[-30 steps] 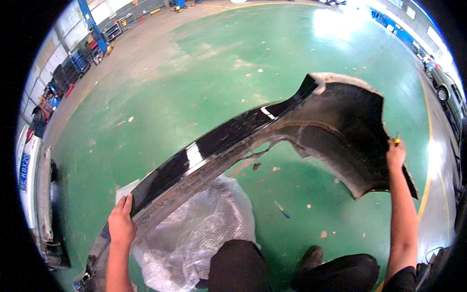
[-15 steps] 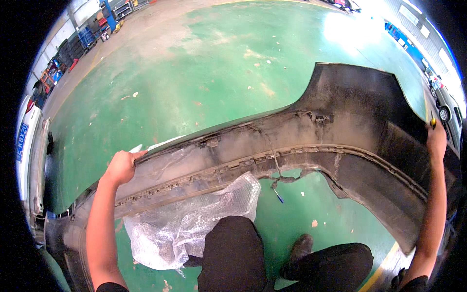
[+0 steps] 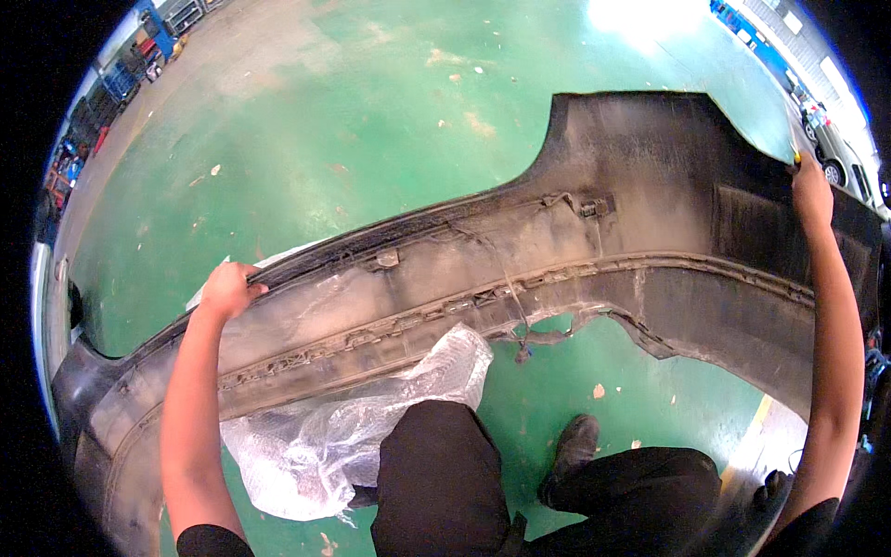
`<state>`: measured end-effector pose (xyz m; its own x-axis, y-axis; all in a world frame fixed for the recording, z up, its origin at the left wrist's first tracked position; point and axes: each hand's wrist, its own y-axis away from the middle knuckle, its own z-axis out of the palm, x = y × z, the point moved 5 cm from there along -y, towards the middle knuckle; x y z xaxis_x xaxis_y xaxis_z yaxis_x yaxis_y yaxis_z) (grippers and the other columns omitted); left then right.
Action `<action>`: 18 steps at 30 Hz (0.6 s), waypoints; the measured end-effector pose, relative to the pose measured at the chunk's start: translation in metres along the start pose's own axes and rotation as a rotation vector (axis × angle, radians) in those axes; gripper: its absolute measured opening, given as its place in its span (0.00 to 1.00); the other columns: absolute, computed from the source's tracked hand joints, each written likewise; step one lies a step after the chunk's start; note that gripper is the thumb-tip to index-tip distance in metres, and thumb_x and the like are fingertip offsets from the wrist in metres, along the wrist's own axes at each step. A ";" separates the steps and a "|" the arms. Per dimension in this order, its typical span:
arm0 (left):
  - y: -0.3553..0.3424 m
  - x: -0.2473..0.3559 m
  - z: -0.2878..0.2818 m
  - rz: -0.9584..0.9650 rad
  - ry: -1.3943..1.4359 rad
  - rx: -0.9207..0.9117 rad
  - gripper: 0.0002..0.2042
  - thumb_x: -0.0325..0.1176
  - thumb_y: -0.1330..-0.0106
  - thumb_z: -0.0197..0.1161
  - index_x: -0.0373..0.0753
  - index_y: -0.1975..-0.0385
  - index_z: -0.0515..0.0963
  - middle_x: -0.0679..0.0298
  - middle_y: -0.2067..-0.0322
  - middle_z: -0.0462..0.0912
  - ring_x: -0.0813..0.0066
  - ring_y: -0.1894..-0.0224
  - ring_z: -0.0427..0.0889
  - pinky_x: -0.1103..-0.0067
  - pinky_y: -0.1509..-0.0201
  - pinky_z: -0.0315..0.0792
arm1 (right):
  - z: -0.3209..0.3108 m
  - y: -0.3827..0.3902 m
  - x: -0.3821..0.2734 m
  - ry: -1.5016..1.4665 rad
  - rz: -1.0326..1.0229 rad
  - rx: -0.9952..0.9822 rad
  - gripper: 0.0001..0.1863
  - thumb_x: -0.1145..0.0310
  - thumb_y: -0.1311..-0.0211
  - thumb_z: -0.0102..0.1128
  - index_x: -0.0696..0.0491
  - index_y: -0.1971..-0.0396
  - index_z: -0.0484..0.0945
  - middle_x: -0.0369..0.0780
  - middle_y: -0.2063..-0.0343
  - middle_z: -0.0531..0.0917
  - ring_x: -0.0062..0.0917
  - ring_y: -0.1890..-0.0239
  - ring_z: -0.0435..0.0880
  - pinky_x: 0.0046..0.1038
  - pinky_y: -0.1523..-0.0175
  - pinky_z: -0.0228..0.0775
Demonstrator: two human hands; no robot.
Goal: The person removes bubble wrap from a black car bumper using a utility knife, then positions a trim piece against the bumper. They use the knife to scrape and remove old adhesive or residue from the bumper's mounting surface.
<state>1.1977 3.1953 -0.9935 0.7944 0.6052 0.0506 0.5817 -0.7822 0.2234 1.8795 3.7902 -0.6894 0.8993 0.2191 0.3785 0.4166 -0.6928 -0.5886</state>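
Observation:
A large black car bumper (image 3: 650, 186) spans the view in front of me, its dusty inner side facing me. My left hand (image 3: 229, 290) is closed over its upper edge on the left. At the far right my right hand (image 3: 813, 192) grips the upper edge near the bumper's end. A small yellow tool (image 3: 796, 158) pokes out by that hand's fingers; its kind is too small to make out. Beneath the bumper's left half lies clear bubble wrap (image 3: 306, 464). A thin cable with a connector (image 3: 523, 351) dangles at the bumper's lower middle edge.
My bent knee (image 3: 436, 473) and a boot (image 3: 574, 446) are close below the bumper. The green floor (image 3: 371, 139) carries scattered scraps. Part of a white vehicle (image 3: 48, 306) is at the left rim; a parked car (image 3: 840, 167) stands far right.
The bumper's right part has shifted left and up in view, and its inner side faces me more. Both hands keep their hold. The view has tilted downward.

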 end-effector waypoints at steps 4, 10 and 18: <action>-0.017 -0.006 0.012 -0.120 -0.001 -0.020 0.17 0.45 0.44 0.74 0.37 0.65 0.86 0.46 0.68 0.85 0.46 0.60 0.83 0.60 0.52 0.76 | 0.016 -0.032 -0.025 -0.080 -0.070 0.201 0.15 0.65 0.27 0.39 0.50 0.47 0.73 0.52 0.51 0.82 0.55 0.49 0.81 0.52 0.46 0.72; -0.035 -0.026 0.026 -0.107 -0.002 -0.040 0.17 0.41 0.45 0.76 0.31 0.71 0.82 0.42 0.73 0.81 0.43 0.66 0.81 0.60 0.57 0.74 | 0.037 -0.100 -0.059 0.012 -0.167 0.114 0.18 0.62 0.26 0.48 0.49 0.40 0.70 0.53 0.43 0.78 0.52 0.43 0.78 0.47 0.42 0.71; -0.033 -0.009 0.000 -0.135 0.039 -0.175 0.18 0.40 0.45 0.76 0.29 0.69 0.82 0.40 0.73 0.80 0.44 0.70 0.81 0.62 0.61 0.74 | 0.062 -0.092 -0.072 -0.336 0.049 0.081 0.14 0.59 0.28 0.48 0.54 0.57 0.75 0.49 0.59 0.80 0.44 0.55 0.79 0.43 0.50 0.69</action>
<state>1.1715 3.2158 -1.0015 0.7023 0.7104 0.0455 0.6403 -0.6583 0.3958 1.7840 3.8808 -0.7066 0.9067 0.4099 0.0996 0.3685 -0.6547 -0.6599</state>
